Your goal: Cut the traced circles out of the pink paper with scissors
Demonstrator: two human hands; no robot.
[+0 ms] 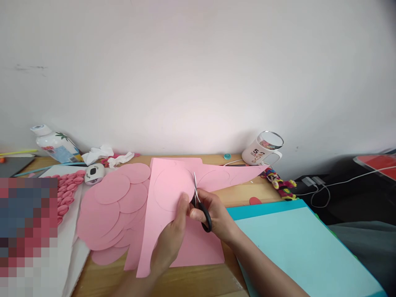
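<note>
My left hand (pixel 175 227) pinches a pink paper sheet (pixel 161 177) near its right side, thumb on top. A large circle is drawn in thin pencil line on that sheet. In my right hand (pixel 215 216) are scissors (pixel 206 218) with black handles; their blades point away from me at the circle's right edge. Part of the blades is hidden behind the paper and fingers. Beneath lies another pink sheet (pixel 201 247), and a pink strip with curved pencil lines reaches out to the right. Left of the sheet is a pile of cut pink paper circles (pixel 105 210).
At the back stand a tilted white bottle (pixel 58 144), crumpled tissues (pixel 99 154) and a white mug (pixel 261 150). A small white device (pixel 94 174) sits by the circles. On the right are a pale blue board (pixel 297 243) and white cables (pixel 340 183).
</note>
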